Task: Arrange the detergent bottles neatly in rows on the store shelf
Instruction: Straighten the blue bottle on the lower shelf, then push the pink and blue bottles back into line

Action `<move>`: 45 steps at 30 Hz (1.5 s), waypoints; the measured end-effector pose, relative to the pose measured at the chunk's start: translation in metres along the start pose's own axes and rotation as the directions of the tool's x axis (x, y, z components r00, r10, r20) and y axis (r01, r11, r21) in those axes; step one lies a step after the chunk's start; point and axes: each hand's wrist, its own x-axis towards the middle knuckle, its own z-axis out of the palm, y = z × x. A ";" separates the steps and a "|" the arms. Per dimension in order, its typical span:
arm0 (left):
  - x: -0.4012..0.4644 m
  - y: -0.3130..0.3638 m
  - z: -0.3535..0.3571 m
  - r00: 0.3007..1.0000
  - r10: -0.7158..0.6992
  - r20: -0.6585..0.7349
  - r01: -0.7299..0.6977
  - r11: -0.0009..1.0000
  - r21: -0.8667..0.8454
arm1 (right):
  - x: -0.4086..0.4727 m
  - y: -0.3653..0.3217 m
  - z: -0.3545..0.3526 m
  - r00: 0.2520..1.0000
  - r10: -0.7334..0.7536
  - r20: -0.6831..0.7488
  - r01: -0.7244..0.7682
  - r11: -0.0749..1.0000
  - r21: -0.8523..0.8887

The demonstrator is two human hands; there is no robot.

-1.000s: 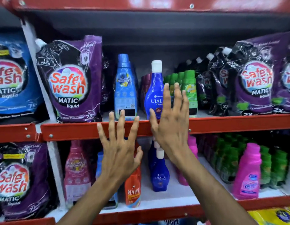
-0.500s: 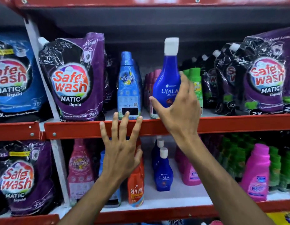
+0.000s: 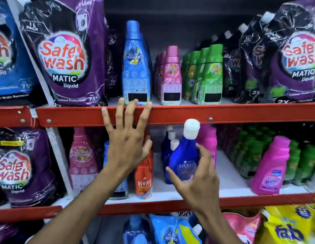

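Observation:
My right hand (image 3: 197, 180) grips a dark blue Ujala bottle (image 3: 184, 155) with a white cap, tilted, in front of the lower shelf just under the red shelf rail (image 3: 241, 113). More dark blue Ujala bottles (image 3: 166, 152) stand behind it on the lower shelf. My left hand (image 3: 127, 143) is spread open, its fingertips on the rail below a light blue bottle (image 3: 136, 67). On the upper shelf, pink bottles (image 3: 170, 76) and green bottles (image 3: 208, 76) stand in rows beside the light blue one.
Purple Safewash pouches (image 3: 65, 55) fill the upper left and right (image 3: 294, 60). The lower shelf holds a red Revive bottle (image 3: 144, 180), a pink bottle at left (image 3: 82, 161), bright pink bottles (image 3: 271, 166) and green ones (image 3: 302, 161). Yellow and blue pouches (image 3: 290, 228) lie below.
My right hand has carried the blue Ujala bottle off the upper shelf and down to the lower shelf level. My left hand stays on the rail. The camera has moved closer.

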 end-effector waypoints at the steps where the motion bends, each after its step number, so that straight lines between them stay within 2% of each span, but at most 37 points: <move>1: 0.000 0.001 -0.001 1.000 -0.005 0.003 0.005 1.000 0.002 | -0.007 0.009 0.008 0.998 0.028 0.049 -0.027 1.000 -0.013; 4: 0.001 0.004 -0.003 1.000 -0.015 0.011 0.015 1.000 0.010 | -0.018 0.032 0.031 0.982 0.087 0.167 -0.079 0.995 -0.057; 8: 0.000 0.001 -0.005 1.000 -0.003 0.018 0.003 1.000 0.019 | -0.024 0.051 0.054 0.958 0.140 0.251 -0.121 0.989 -0.089; 15: 0.000 0.003 -0.006 0.999 -0.010 0.034 0.011 1.000 -0.009 | -0.031 0.067 0.071 0.922 0.225 0.316 -0.195 0.973 -0.122; 23: -0.004 0.011 -0.010 0.997 -0.047 0.060 0.053 0.994 -0.094 | -0.040 0.069 0.072 0.920 0.234 0.313 -0.202 0.970 -0.132; 25: -0.015 0.021 -0.011 0.998 -0.053 0.045 0.059 0.987 -0.149 | -0.043 0.072 0.065 0.939 0.200 0.278 -0.152 0.971 -0.184; 27: -0.034 0.036 -0.008 1.000 -0.009 -0.002 0.009 0.976 -0.217 | -0.048 0.080 0.055 0.967 0.130 0.221 -0.067 0.960 -0.271; 30: -0.069 0.066 0.007 0.991 0.134 -0.023 -0.132 0.915 -0.380 | -0.052 0.101 0.033 0.981 0.089 0.169 -0.025 0.936 -0.351; 33: -0.102 0.094 0.032 0.945 0.303 0.123 -0.185 0.806 -0.562 | -0.052 0.127 0.005 0.992 0.092 0.081 -0.049 0.901 -0.431; 37: -0.128 0.124 0.062 0.814 0.480 0.326 -0.187 0.749 -0.636 | -0.041 0.170 -0.031 0.975 0.217 -0.056 -0.213 0.822 -0.528; 41: -0.143 0.145 0.084 0.717 0.548 0.432 -0.150 0.726 -0.671 | -0.024 0.211 -0.055 0.920 0.357 -0.159 -0.387 0.775 -0.500; 45: -0.158 0.148 0.098 0.682 0.549 0.484 -0.091 0.720 -0.688 | -0.007 0.237 -0.070 0.861 0.479 -0.173 -0.507 0.772 -0.384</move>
